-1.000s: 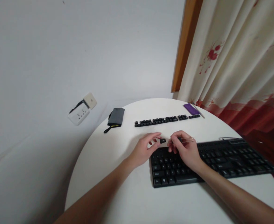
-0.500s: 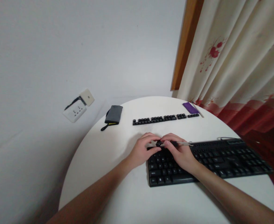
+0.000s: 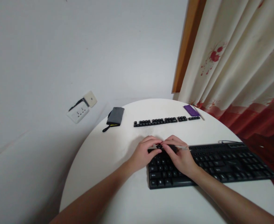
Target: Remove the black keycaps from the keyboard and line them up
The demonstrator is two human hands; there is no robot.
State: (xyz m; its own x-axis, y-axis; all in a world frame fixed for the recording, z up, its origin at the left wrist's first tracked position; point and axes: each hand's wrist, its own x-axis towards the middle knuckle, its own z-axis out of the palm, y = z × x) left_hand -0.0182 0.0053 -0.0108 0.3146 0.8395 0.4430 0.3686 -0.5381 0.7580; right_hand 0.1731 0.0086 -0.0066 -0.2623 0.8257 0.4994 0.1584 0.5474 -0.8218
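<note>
My left hand (image 3: 146, 152) is curled above the upper left corner of the black keyboard (image 3: 225, 161). Its thumb and fingers pinch a small black keycap (image 3: 159, 146). Pressed close against it, my right hand (image 3: 180, 155) grips a keycap puller with a dark middle and thin pale wires (image 3: 183, 147) poking out to the right. My fingers hide much of the puller and its contact with the keycap. Behind both hands, several removed black keycaps (image 3: 155, 122) lie in rows on the white round table (image 3: 118, 146).
A grey pouch (image 3: 115, 116) with a black loop lies at the table's back left. Near the back right edge are a purple cloth-like item (image 3: 191, 110) and a thin pale stick (image 3: 199, 114). A wall socket (image 3: 78, 112) and a curtain (image 3: 211, 77) border the table.
The fingers of my two hands have drawn closer together around the keycap and puller. The whole view has shifted slightly, with the scene a little lower.
</note>
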